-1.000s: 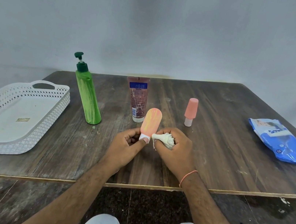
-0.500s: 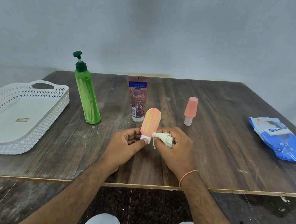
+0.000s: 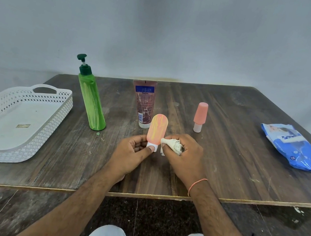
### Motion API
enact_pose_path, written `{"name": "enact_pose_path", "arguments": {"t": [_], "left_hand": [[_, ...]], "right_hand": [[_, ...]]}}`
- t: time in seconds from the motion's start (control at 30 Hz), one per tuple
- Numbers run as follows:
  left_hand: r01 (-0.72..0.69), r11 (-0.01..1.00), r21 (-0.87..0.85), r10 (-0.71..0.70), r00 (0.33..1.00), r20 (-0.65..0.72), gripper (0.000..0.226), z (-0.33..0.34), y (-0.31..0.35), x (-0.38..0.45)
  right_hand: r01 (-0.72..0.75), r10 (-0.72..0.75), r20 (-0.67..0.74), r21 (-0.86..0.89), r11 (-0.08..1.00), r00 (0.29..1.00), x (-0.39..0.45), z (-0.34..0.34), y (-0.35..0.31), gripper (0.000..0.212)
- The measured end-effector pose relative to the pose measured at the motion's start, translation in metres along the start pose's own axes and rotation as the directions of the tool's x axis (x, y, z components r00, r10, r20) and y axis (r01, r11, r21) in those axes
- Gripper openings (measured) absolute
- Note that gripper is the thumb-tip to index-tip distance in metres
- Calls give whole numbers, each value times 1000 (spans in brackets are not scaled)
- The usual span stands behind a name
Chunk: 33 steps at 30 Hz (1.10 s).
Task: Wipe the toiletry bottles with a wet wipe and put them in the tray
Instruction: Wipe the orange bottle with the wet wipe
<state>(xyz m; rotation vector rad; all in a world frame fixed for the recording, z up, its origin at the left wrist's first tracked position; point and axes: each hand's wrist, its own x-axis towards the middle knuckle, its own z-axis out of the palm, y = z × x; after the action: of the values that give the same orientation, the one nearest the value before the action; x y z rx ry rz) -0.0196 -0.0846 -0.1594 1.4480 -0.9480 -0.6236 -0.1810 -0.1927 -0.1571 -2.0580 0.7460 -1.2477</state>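
Note:
My left hand (image 3: pixel 132 153) grips the white cap end of a peach-orange tube (image 3: pixel 157 130), holding it upright above the wooden table (image 3: pixel 223 168). My right hand (image 3: pixel 184 154) is closed on a crumpled white wet wipe (image 3: pixel 172 144) whose tip touches the tube's lower right side. Behind stand a green pump bottle (image 3: pixel 91 102), a brown tube (image 3: pixel 144 104) on its cap, and a small pink bottle (image 3: pixel 200 116). The white perforated tray (image 3: pixel 53 120) lies at the left with nothing in it but a small sticker.
A blue pack of wet wipes (image 3: pixel 295 151) lies at the right side of the table. The table's front edge (image 3: pixel 139 195) runs just below my wrists, with dark floor and my white-clad knees beneath.
The hands, tube and wipe stay almost in place; the wipe presses slightly nearer the tube's lower side. The other bottles have not moved.

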Motion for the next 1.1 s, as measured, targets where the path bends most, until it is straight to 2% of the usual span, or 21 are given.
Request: {"name": "enact_pose_path", "arguments": {"t": [0.17, 0.33, 0.53, 0.7, 0.87, 1.1], "left_hand": [[16, 1000, 0, -16, 1000, -17, 32, 1, -1, 2], [39, 999, -3, -39, 999, -23, 31, 2, 0, 1], [31, 999, 24, -30, 999, -33, 30, 4, 0, 0], [36, 998, 42, -35, 999, -38, 29, 5, 0, 0], [25, 997, 70, -21, 998, -56, 28, 6, 1, 0], [6, 991, 131, 3, 998, -67, 27, 6, -3, 1]], "right_hand": [[46, -49, 71, 41, 998, 996, -2, -1, -2, 18], [24, -24, 14, 10, 1000, 1000, 1, 0, 0, 18], [78, -81, 57, 49, 996, 995, -2, -1, -2, 19], [40, -40, 17, 6, 999, 999, 0, -1, 2, 18], [96, -98, 48, 34, 995, 994, -2, -1, -1, 19], [73, -74, 9, 27, 997, 997, 0, 0, 2, 17]]}}
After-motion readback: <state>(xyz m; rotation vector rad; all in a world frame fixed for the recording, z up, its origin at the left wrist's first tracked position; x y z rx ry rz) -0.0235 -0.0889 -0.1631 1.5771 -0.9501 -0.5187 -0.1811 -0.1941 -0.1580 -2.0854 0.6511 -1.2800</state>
